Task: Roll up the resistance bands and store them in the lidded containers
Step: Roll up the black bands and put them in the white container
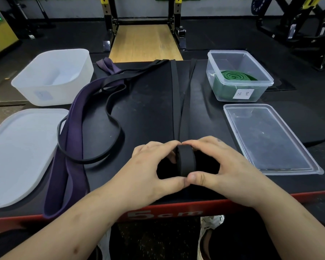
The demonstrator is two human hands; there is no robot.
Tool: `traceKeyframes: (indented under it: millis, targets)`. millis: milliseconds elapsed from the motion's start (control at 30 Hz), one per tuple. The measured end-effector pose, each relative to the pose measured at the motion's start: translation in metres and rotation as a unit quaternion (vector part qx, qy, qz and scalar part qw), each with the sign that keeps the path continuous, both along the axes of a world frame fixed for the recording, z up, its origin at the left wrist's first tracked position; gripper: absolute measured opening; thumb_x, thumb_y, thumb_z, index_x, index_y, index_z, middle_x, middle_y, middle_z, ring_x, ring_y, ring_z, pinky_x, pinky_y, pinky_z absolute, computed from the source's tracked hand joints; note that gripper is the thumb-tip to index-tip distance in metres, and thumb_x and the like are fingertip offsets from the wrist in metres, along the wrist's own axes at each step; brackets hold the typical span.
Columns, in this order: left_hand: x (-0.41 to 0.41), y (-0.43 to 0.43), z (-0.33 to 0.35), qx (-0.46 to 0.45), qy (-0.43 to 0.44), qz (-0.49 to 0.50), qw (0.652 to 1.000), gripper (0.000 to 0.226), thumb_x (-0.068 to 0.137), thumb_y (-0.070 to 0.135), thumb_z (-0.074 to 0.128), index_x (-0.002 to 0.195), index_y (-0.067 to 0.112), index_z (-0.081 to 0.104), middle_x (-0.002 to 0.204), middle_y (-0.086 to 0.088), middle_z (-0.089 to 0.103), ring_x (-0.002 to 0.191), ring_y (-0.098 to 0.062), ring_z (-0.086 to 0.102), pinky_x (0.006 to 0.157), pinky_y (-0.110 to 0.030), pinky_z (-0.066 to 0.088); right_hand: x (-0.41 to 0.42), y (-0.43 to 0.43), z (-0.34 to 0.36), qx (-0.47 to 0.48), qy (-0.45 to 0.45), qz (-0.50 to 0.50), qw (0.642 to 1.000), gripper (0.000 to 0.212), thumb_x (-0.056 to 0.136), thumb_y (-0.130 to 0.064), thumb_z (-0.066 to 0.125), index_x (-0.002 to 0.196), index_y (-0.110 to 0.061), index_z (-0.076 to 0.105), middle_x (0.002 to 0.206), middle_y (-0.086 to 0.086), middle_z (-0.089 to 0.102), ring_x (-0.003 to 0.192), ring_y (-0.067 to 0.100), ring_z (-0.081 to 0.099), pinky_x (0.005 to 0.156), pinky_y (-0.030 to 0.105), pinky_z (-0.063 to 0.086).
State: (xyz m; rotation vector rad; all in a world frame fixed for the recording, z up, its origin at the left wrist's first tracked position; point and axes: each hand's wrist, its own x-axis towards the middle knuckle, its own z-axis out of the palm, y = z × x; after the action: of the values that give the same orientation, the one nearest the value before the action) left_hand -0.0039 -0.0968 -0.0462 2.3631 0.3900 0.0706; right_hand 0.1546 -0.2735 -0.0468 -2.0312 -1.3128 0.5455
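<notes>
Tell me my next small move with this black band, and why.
Probably roll the black roll another turn forward: left hand and right hand both grip it, and most of the band lies unrolled ahead.

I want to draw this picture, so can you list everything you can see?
Table: one, black, red edge, under everything.
Rolled band: one, black, near middle.
Thin band: one, black, looped left of middle.
Wide band: one, purple, left, over the near edge.
Clear box: one, far right.
Coiled band: one, green, inside clear box.
Clear lid: one, near right.
White tub: one, far left.
White lid: one, near left.
Hands: left hand, right hand, both gripping the rolled band.
</notes>
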Motion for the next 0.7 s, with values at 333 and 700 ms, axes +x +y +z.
traceKeyframes:
  millis: [333, 700]
  targets:
    - [0.006, 0.000, 0.003, 0.037, -0.025, 0.000, 0.999, 0.072, 0.077, 0.067, 0.070, 0.135, 0.068, 0.026, 0.126, 0.040, 0.039, 0.131, 0.001, 0.036, 0.112, -0.029, 0.034, 0.005, 0.004, -0.002, -0.002, -0.002, -0.007, 1.000, 0.066, 0.082, -0.076, 0.056, 0.143, -0.051, 0.049, 0.129, -0.030, 0.053, 0.130, -0.005, 0.047, 0.107, 0.029, 0.044]
    - [0.013, 0.008, 0.008, -0.016, -0.001, 0.016, 1.000, 0.078, 0.076, 0.068, 0.071, 0.134, 0.079, 0.020, 0.137, 0.033, 0.041, 0.138, -0.007, 0.035, 0.112, -0.035, 0.036, 0.008, 0.016, -0.004, -0.005, -0.011, -0.036, 0.999, 0.072, 0.082, -0.079, 0.048, 0.149, -0.053, 0.041, 0.135, -0.032, 0.050, 0.135, -0.007, 0.042, 0.110, 0.026, 0.039]
